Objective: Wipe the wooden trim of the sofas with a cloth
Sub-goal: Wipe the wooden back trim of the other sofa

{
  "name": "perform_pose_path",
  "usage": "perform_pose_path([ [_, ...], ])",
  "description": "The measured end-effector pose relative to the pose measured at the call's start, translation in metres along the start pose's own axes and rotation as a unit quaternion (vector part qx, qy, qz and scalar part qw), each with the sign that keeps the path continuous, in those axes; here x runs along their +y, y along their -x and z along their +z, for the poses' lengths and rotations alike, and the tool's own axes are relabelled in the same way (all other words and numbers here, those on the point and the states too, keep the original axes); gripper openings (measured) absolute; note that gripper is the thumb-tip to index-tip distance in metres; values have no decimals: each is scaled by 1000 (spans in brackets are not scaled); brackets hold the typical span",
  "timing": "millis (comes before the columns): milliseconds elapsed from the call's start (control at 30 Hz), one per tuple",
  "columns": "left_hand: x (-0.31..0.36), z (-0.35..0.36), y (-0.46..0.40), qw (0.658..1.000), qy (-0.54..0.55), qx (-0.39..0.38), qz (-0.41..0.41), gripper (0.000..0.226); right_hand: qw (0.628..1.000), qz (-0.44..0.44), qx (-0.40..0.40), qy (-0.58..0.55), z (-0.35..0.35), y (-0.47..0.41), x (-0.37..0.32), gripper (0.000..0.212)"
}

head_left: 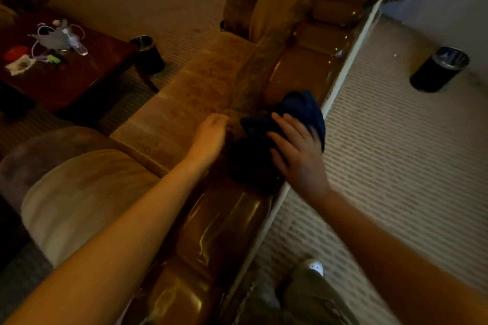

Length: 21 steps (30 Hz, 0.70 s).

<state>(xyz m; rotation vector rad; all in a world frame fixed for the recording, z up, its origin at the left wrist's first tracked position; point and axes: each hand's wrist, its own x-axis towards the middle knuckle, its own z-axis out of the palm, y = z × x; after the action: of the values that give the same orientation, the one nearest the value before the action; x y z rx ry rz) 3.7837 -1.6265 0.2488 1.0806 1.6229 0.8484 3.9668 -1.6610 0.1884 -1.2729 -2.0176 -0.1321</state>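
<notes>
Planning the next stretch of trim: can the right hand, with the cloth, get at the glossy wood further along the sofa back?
Probably yes. The right hand already presses the cloth on the trim, and nothing lies on the wood ahead. The left hand rests beside it on the upholstery, out of the way. The far end may need a step forward.

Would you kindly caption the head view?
Right hand presses a blue cloth onto the sofa's glossy wooden trim.

A blue cloth (pixel 287 134) is pressed flat on the sofa's wooden trim (pixel 224 221) by the right hand (pixel 298 150); the backrest is touched by the left hand (pixel 211 137).
</notes>
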Motion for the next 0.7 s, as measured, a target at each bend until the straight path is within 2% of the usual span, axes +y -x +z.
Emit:
perform_pose_path([
  [67,-2,17,9,997,-59,-49,15,31,978,180,39,-98,13,25,-42,37],
  [133,-3,30,18,987,-133,-85,18,47,919,329,52,-210,12,49,-80,40],
  [200,-7,36,18,982,-161,-98,30,57,876,390,46,-281,2,53,-90,43],
  [267,-8,36,17,981,-165,-97,40,62,852,414,84,-309,-3,33,-75,46],
  [367,-9,36,21,982,-157,-89,50,62,772,523,143,-332,-4,-23,-33,46],
  [400,-8,36,23,983,-153,-86,53,62,759,537,148,-337,-5,-34,-26,46],
  [533,-9,37,22,983,-147,-90,65,61,776,483,149,-376,-2,2,-60,35],
  [633,-15,36,21,982,-149,-100,65,67,774,466,96,-417,-4,55,-113,34],
  [700,-16,36,21,982,-149,-98,67,66,799,468,72,-371,-4,46,-107,29],
])
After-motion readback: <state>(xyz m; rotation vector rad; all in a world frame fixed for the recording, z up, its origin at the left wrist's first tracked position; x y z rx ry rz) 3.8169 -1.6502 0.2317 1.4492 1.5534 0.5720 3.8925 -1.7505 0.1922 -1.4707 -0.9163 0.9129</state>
